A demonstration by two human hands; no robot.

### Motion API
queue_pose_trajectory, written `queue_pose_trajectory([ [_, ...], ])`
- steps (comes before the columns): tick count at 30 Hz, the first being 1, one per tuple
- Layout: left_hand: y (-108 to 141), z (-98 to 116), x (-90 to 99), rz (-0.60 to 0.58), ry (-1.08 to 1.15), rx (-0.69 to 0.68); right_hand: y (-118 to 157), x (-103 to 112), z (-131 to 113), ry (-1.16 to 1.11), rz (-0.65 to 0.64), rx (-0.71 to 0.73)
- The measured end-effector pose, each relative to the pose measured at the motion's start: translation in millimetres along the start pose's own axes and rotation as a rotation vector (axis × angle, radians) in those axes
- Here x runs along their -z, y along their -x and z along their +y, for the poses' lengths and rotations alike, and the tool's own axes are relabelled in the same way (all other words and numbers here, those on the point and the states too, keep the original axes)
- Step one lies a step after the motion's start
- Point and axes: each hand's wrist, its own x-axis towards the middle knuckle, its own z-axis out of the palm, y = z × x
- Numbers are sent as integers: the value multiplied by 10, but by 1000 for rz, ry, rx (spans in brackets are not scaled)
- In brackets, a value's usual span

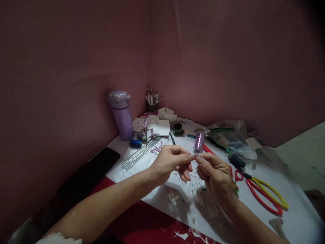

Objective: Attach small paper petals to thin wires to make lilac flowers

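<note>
My left hand point(175, 162) and my right hand point(215, 173) meet above the paper-covered table, thumbs and forefingers pinched tip to tip. Between them is a thin purple strand point(199, 156), mostly covered by the fingers; whether it is bare thread or thread over wire, I cannot tell. Just behind the fingertips stands a spool of shiny purple thread point(199, 141). Beyond my left hand lie a bundle of silvery wires point(139, 154) and a looped purple thread shape point(157, 147), with more such loops point(153, 134) farther back.
Large scissors with red and yellow handles point(269, 196) lie at the right, near a clear plastic bag point(241, 142) and green-handled pliers point(218, 144). A purple tumbler point(122, 117), blue thread spool point(135, 143) and dark phone-like slab point(101, 162) are leftward. Paper scraps point(172, 196) litter the front.
</note>
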Motion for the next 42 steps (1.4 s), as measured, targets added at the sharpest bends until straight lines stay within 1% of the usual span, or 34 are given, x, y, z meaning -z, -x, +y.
queue_pose_trajectory([
  [7,0,-12,-7,25,-42,-10,0,16,16,19,-9,-27],
  [10,0,-24,-29,75,-51,-41,11,-31,30,-68,2,-98],
  [14,2,-39,-60,164,-52,-96,55,-163,40,-259,34,-230],
  [17,-4,-51,-59,233,-113,-119,119,-270,41,-308,101,-291],
  [19,-13,-67,-41,274,-181,-146,173,-327,43,-252,156,-303],
  [21,-23,-86,-14,310,-258,-193,226,-360,40,-121,185,-268],
  [23,-28,-104,17,344,-345,-252,258,-359,10,56,173,-179],
  [25,-27,-116,42,359,-426,-299,251,-321,-74,223,114,-68],
  [27,-21,-123,55,351,-478,-320,191,-254,-218,379,16,20],
  [30,-6,-117,41,300,-478,-305,-1,-124,-490,603,-159,98],
  [32,5,-95,11,234,-421,-253,-178,-34,-641,668,-258,129],
  [34,19,-54,-27,163,-339,-177,-350,52,-717,663,-314,141],
  [36,37,-3,-62,106,-252,-118,-470,125,-699,616,-318,110],
  [38,53,39,-84,69,-174,-89,-497,170,-590,533,-294,25],
  [40,63,56,-88,47,-111,-87,-425,173,-421,400,-265,-92],
  [42,57,43,-76,56,-72,-100,-275,130,-232,246,-237,-200],
])
